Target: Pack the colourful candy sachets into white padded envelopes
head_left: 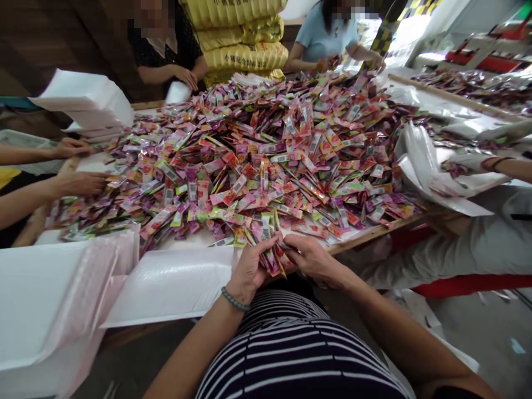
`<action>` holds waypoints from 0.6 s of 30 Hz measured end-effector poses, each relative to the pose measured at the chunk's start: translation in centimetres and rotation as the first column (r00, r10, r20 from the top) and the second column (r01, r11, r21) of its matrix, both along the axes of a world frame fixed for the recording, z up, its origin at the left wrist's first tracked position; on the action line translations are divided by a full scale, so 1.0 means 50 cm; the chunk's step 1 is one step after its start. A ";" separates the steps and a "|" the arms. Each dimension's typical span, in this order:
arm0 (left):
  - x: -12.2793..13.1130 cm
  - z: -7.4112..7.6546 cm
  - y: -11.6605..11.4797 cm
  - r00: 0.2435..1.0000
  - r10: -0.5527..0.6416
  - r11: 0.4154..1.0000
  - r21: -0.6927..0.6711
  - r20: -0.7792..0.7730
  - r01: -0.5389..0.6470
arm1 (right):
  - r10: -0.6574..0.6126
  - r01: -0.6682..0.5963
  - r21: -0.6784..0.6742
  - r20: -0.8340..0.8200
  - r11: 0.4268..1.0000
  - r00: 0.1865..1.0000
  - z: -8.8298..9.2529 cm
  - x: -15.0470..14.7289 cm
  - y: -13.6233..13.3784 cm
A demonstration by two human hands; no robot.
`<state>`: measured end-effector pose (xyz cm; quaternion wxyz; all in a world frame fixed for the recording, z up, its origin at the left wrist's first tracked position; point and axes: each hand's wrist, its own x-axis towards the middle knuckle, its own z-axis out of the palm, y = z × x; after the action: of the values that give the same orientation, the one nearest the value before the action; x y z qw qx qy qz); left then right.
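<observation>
A wide heap of small colourful sachets (274, 144), pink, purple, red and green, covers the wooden table (374, 233). At the table's near edge my left hand (249, 269) is closed around a bundle of sachets (270, 244) held upright. My right hand (311, 257) pinches the same bundle from the right side, fingers curled in. A beaded bracelet sits on my left wrist. A white padded mailer (170, 282) lies flat just left of my hands.
A stack of white mailers (50, 310) fills the near left. Other people's hands (78, 183) work at the left edge, two people sit at the far side, and an arm (499, 163) holds a white bag at right. Yellow sacks (245, 39) stand behind.
</observation>
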<state>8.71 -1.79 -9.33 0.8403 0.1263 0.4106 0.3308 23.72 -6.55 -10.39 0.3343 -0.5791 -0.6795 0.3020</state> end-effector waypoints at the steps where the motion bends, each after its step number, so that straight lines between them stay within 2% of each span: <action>1: -0.005 0.001 0.001 1.000 -0.022 1.000 -0.010 -0.002 0.022 | 0.021 -0.023 -0.054 -0.050 0.998 0.999 0.006 -0.005 -0.005; 4: -0.027 0.004 0.009 1.000 -0.009 1.000 -0.024 -0.023 0.009 | 0.072 -0.132 -0.248 -0.237 0.960 0.969 0.025 0.004 -0.015; 6: -0.040 0.008 0.017 0.996 0.086 0.996 -0.009 -0.037 -0.086 | 0.107 -0.226 -0.359 -0.322 0.906 0.941 0.034 0.022 -0.019; 7: -0.044 0.011 0.020 0.990 0.132 0.991 0.002 -0.047 -0.132 | 0.085 -0.217 -0.376 -0.337 0.901 0.938 0.035 0.031 -0.018; 8: -0.045 0.014 0.022 0.984 0.166 0.986 0.013 -0.059 -0.165 | 0.025 -0.154 -0.366 -0.334 0.918 0.942 0.035 0.037 -0.015; 10: -0.040 0.017 0.022 0.981 0.171 0.985 0.038 -0.087 -0.168 | -0.176 0.085 -0.283 -0.315 0.955 0.933 0.028 0.036 -0.002; 11: -0.034 0.018 0.019 0.983 0.150 0.988 0.059 -0.102 -0.145 | -0.263 0.188 -0.246 -0.323 0.951 0.909 0.023 0.027 0.007; 12: -0.026 0.017 0.014 0.985 0.126 0.989 0.091 -0.115 -0.116 | -0.296 0.228 -0.225 -0.342 0.947 0.892 0.016 0.014 0.016; 13: -0.018 0.015 0.007 0.985 0.112 0.986 0.137 -0.128 -0.095 | -0.273 0.203 -0.218 -0.372 0.955 0.887 0.009 -0.004 0.024; 16: 0.002 0.006 -0.015 0.976 0.126 0.958 0.277 -0.176 -0.074 | -0.105 0.017 -0.184 -0.480 0.983 0.871 -0.010 -0.064 0.035; 18: 0.005 0.000 -0.023 0.959 0.158 0.955 0.282 -0.234 -0.088 | -0.071 -0.026 -0.171 -0.541 0.985 0.838 -0.015 -0.094 0.032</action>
<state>8.94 -2.93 -9.31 0.7333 0.2544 0.4734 0.4165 19.00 -4.94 -11.14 0.4660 -0.5038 -0.5211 0.5074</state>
